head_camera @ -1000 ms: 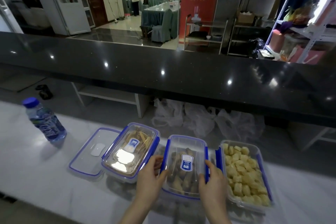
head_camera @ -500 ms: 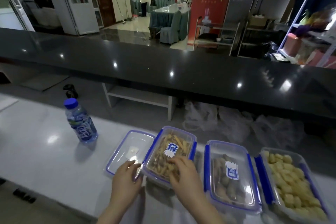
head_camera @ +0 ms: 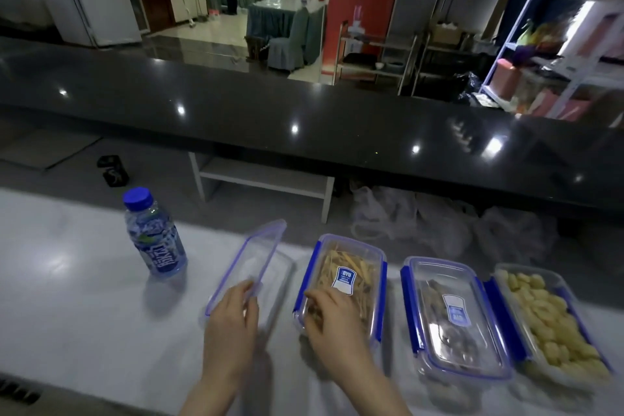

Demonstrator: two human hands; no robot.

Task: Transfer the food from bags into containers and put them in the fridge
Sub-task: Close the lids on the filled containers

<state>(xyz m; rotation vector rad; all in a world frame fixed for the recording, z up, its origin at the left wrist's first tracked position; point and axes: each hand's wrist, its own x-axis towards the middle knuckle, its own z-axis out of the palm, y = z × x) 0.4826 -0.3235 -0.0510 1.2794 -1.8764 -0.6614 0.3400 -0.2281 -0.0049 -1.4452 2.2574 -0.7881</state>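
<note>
Three clear containers with blue clips stand in a row on the white counter [head_camera: 84,314]. The left container [head_camera: 351,267] holds yellow strips and has its lid on. The middle container [head_camera: 452,314] holds dark pieces under a closed lid. The right container [head_camera: 553,321] is full of pale yellow chunks and has no lid. A loose clear lid [head_camera: 256,257] is tilted up on its near edge, which my left hand [head_camera: 233,324] grips. My right hand [head_camera: 334,321] rests with curled fingers on the near end of the left container's lid.
A water bottle [head_camera: 153,236] with a blue cap stands left of the lid. Empty plastic bags [head_camera: 422,219] lie on the floor beyond the counter, under a long black bar top [head_camera: 304,125]. A white low shelf [head_camera: 260,179] stands there too.
Both hands left the middle container and moved left. The left hand took hold of the loose lid and tipped it up from flat. The right hand stays on the left container.
</note>
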